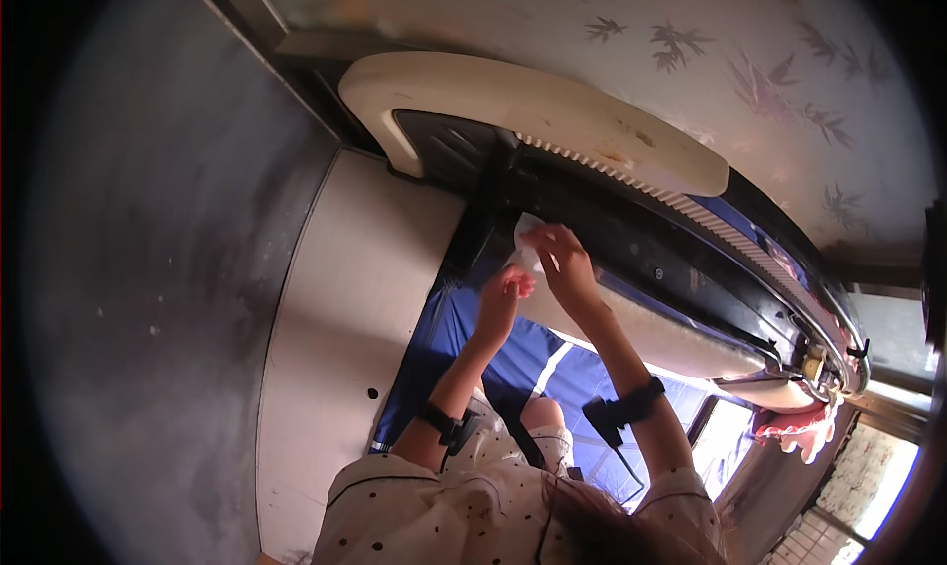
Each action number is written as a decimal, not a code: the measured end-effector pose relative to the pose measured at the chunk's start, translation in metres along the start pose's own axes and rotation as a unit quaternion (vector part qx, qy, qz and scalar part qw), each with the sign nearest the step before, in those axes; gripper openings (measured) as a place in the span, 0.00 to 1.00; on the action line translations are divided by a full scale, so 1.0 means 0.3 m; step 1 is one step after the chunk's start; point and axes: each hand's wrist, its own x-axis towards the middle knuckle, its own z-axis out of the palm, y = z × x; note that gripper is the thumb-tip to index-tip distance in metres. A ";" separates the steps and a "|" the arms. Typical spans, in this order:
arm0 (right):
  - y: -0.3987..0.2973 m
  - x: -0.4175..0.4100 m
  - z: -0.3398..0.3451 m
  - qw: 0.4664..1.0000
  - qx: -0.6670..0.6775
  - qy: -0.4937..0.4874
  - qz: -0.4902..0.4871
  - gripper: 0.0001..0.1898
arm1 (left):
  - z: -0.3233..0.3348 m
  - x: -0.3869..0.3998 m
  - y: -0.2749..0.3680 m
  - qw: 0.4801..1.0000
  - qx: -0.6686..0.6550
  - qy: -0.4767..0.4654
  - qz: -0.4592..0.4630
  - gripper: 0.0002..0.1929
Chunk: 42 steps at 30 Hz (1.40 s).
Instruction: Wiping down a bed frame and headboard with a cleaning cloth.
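A small whitish, thin sheet (527, 228), perhaps tissue or paper, is pinched in the fingers of my right hand (566, 258). Just below and to the left, my left hand (507, 291) has its fingers curled close to the lower part of the sheet; whether they grip it cannot be told. Both hands are in front of the dark inner panel (621, 232) of a large curved fixture with a cream padded rim (533, 99) and a ribbed strip. Brownish marks show on the rim.
A pale board (355, 269) and a dark grey wall (163, 269) lie at the left. Blue fabric (436, 343) hangs beneath the hands. Frosted glass with leaf patterns (673, 43) is beyond the rim. A red and white item (803, 432) hangs at the lower right.
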 end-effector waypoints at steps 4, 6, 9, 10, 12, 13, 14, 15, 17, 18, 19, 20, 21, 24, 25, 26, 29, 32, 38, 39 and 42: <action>-0.036 -0.044 -0.064 0.993 0.063 -0.069 0.078 0.15 | 0.034 0.096 0.048 0.994 -0.072 -0.087 0.014 0.12; -0.034 -0.060 -0.109 0.991 0.077 -0.068 0.082 0.16 | 0.057 0.139 0.059 0.986 -0.143 -0.086 -0.005 0.13; 0.021 -0.124 -0.181 0.985 0.057 -0.040 0.160 0.16 | 0.068 0.168 0.059 0.984 -0.176 -0.008 -0.029 0.14; 0.067 -0.168 -0.198 0.981 0.061 -0.017 0.183 0.15 | 0.082 0.178 0.009 0.975 -0.216 0.011 -0.048 0.14; 0.114 -0.220 -0.192 0.972 0.096 -0.028 0.210 0.16 | 0.039 0.190 -0.055 0.965 -0.238 0.059 -0.094 0.14; 0.132 -0.247 -0.186 0.961 0.128 -0.040 0.243 0.16 | 0.007 0.192 -0.092 0.949 -0.260 0.104 -0.145 0.14; 0.171 -0.283 -0.170 0.962 0.130 -0.041 0.237 0.16 | -0.023 0.199 -0.130 0.949 -0.260 0.106 -0.140 0.14; 0.225 -0.319 -0.152 0.941 0.183 -0.074 0.276 0.15 | -0.046 0.216 -0.183 0.955 -0.212 0.129 -0.165 0.13; 0.311 -0.365 -0.123 0.874 0.296 -0.129 0.364 0.11 | -0.072 0.234 -0.261 0.957 -0.164 0.154 -0.184 0.13; 0.313 -0.364 -0.106 0.836 0.341 -0.150 0.403 0.11 | -0.094 0.228 -0.303 0.931 -0.207 0.204 -0.219 0.12; 0.306 -0.353 -0.093 0.795 0.384 -0.171 0.438 0.11 | -0.119 0.222 -0.349 0.901 -0.250 0.253 -0.250 0.11; 0.293 -0.336 -0.060 0.793 0.394 -0.183 0.428 0.11 | -0.180 0.206 -0.425 0.893 -0.294 0.250 -0.231 0.09; 0.314 -0.336 -0.063 0.784 0.396 -0.183 0.441 0.12 | -0.157 0.201 -0.439 0.893 -0.296 0.247 -0.231 0.09; 0.328 -0.335 -0.068 0.783 0.393 -0.166 0.452 0.14 | -0.083 0.181 -0.383 0.899 -0.390 0.185 -0.077 0.08; 0.332 -0.342 -0.079 0.792 0.384 -0.146 0.452 0.14 | -0.047 0.179 -0.320 0.898 -0.392 0.183 -0.081 0.08; 0.335 -0.345 -0.085 0.792 0.383 -0.146 0.453 0.14 | -0.021 0.180 -0.239 0.908 -0.389 0.147 -0.054 0.09; 0.326 -0.352 -0.081 0.807 0.371 -0.122 0.442 0.15 | -0.016 0.185 -0.190 0.920 -0.379 0.095 -0.013 0.11; 0.317 -0.342 -0.076 0.829 0.338 -0.121 0.428 0.15 | -0.044 0.190 -0.266 0.887 -0.432 0.137 -0.091 0.10; 0.311 -0.361 -0.046 0.811 0.349 -0.156 0.443 0.15 | -0.171 0.185 -0.637 0.843 -0.436 0.243 -0.199 0.07; 0.326 -0.363 -0.057 0.807 0.358 -0.165 0.441 0.15 | -0.170 0.197 -0.669 0.824 -0.438 0.280 -0.223 0.06; 0.341 -0.372 -0.051 0.814 0.342 -0.165 0.439 0.14 | -0.169 0.205 -0.710 0.797 -0.477 0.276 -0.246 0.05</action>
